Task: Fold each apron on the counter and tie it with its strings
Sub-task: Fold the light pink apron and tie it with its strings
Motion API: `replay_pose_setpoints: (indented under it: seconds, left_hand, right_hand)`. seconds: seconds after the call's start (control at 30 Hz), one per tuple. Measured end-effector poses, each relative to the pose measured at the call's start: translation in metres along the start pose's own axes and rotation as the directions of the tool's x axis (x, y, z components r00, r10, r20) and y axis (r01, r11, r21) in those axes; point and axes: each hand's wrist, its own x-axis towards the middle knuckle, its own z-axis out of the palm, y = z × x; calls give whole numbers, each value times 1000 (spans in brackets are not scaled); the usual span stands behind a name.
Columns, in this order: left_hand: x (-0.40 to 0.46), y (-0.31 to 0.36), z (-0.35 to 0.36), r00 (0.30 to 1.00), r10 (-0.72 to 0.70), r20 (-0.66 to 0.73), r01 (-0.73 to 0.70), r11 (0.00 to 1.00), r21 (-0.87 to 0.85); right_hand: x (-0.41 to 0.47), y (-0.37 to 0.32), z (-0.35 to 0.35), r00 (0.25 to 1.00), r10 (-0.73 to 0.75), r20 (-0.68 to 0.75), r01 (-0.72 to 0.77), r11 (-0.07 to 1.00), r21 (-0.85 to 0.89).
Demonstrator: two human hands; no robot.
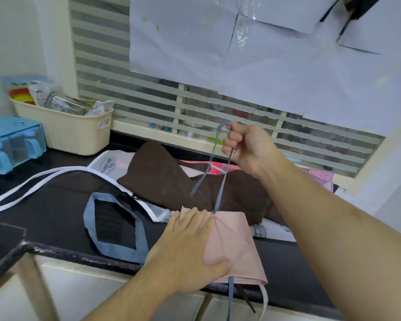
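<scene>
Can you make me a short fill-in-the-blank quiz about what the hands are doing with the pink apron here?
1. The left hand presses flat on the folded ____ apron.
2. The right hand pulls a ____ string up from the fold.
3. The cream basket stands to the ____ of the blue box.

Missing words: pink; blue-grey; right

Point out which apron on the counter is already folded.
The pink apron at the counter's front edge, pressed flat by the left hand. The brown apron and the printed white-trimmed apron behind it lie unfolded.
</scene>
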Motion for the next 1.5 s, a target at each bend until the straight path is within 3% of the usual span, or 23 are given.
replay_pose_setpoints:
  seconds: [0.07, 0.1, 0.17, 0.23, 0.3, 0.4, 0.47, 0.53, 0.57, 0.63, 0.77, 0.83, 0.9, 1.03, 1.1, 1.17, 1.27, 1.37, 1.5]
  left_hand:
    - [1, 0, 0, 1000, 1, 2, -1, 1000, -2]
    - [1, 0, 0, 1000, 0, 6, 0, 1000, -2]
    - [1, 0, 0, 1000, -2, 11, 2, 1000, 4]
    - [1, 1, -2, 1000, 0, 15, 0, 1000, 12]
    - [1, 2, -1, 1000, -3, 14, 2, 1000, 18]
    - [2, -1, 3, 999, -22, 24, 21, 999, 32]
    - [3, -1, 6, 999, -34, 41, 32, 999, 39]
    - [4, 1, 7, 998, -40, 48, 37, 997, 63]
    - [5, 2, 7, 998, -39, 54, 35, 996, 80]
    - [6, -1, 7, 996, -40, 75, 33, 995, 97]
    - [6, -6, 4, 993, -37, 110, 20, 989, 149]
    - [3, -7, -1, 995, -17, 94, 1, 986, 170]
    - [-4, -9, -1, 999, 1, 50, -10, 981, 193]
    - [-20, -3, 0, 990, 78, -118, -46, 966, 253]
    - [-21, -1, -3, 994, 71, -80, -53, 977, 205]
    - [-17, -1, -7, 999, 46, -11, -44, 989, 140]
    - [-16, -1, -10, 998, 19, 53, -25, 993, 112]
    - [-17, 3, -12, 998, 0, 66, -6, 995, 98]
    - [-18, 7, -18, 998, -12, 69, 12, 1000, 5]
  right_hand:
    - [7, -18, 4, 996, -80, -40, 83, 995, 59]
    - [11, -24, 4, 990, -121, -76, 122, 993, 0]
    - [16, -30, 2, 956, -221, -193, 149, 932, -329]
    - [20, -27, -7, 912, -301, -279, 12, 699, -715]
    - [12, -16, -14, 873, -383, -302, -105, 456, -884]
    - [-29, 25, -17, 857, -516, 14, 124, 179, -976]
    - [-68, 78, -28, 859, -450, 245, 312, 78, -947]
    - [-109, 127, -47, 895, -249, 370, 405, 110, -908]
    - [-124, 142, -60, 914, -143, 379, 395, 106, -913]
    - [-135, 148, -84, 955, -14, 298, 298, 0, -955]
    - [-143, 135, -103, 990, 42, 134, 138, -120, -983]
    - [-147, 137, -109, 999, 9, 31, 32, -138, -990]
    - [-155, 140, -114, 992, -113, -51, -66, -127, -990]
    - [-173, 141, -110, 878, -477, 49, -28, -152, -988]
    - [-181, 138, -100, 920, -387, -69, -103, -67, -992]
    - [-181, 130, -93, 955, -189, -230, -224, 52, -973]
    - [-178, 111, -84, 962, -13, -274, -260, 275, -926]
    - [-180, 98, -68, 973, -34, -229, -189, 451, -872]
    - [-185, 104, -44, 980, -141, -142, -48, 525, -850]
